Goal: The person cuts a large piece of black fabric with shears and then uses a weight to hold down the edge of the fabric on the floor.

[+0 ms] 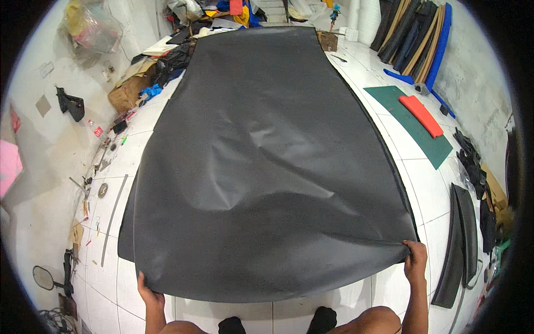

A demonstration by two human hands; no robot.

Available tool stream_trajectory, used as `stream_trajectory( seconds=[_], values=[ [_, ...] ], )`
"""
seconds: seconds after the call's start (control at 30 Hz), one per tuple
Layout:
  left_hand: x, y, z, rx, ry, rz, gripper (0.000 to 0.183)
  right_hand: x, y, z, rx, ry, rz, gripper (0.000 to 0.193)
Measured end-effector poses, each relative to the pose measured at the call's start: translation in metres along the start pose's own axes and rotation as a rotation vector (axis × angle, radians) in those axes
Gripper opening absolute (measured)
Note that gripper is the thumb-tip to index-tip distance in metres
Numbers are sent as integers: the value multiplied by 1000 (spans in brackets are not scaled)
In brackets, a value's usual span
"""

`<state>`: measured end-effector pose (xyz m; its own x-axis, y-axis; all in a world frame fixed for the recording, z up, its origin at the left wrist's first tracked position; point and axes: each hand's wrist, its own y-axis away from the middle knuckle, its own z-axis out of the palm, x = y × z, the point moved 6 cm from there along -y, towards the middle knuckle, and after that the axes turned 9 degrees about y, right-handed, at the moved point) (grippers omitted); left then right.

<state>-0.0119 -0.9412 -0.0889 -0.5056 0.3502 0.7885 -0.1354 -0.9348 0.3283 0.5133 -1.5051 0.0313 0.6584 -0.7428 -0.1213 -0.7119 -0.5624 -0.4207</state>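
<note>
Bent knees [378,322] | left hand [151,295], right hand [415,261]: fingers pinching near corners of black leatherette sheet [267,100], spread over tiled floor [289,317] | uneven pulling, I'd say, could deepen creases [228,201] or skew it off the dark layer [127,236] beneath

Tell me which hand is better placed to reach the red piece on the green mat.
Probably the right hand: it holds the black sheet on the same side as the red piece, while the left hand grips the opposite side.

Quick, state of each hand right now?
Left hand: closed, holding the sheet by its near left corner.
Right hand: closed, holding its near right corner.
</note>
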Motion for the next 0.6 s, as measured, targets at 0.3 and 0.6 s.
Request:
stream_trajectory(
  seconds=[0.3,0.6],
  values=[
    [9,-94,4,164,-240,242,56,-12,-52,22,-32,53,-2,45],
    [-32,-153,42,85,-295,142,66,26,-104,93,-628,265,60,31]
  ],
)
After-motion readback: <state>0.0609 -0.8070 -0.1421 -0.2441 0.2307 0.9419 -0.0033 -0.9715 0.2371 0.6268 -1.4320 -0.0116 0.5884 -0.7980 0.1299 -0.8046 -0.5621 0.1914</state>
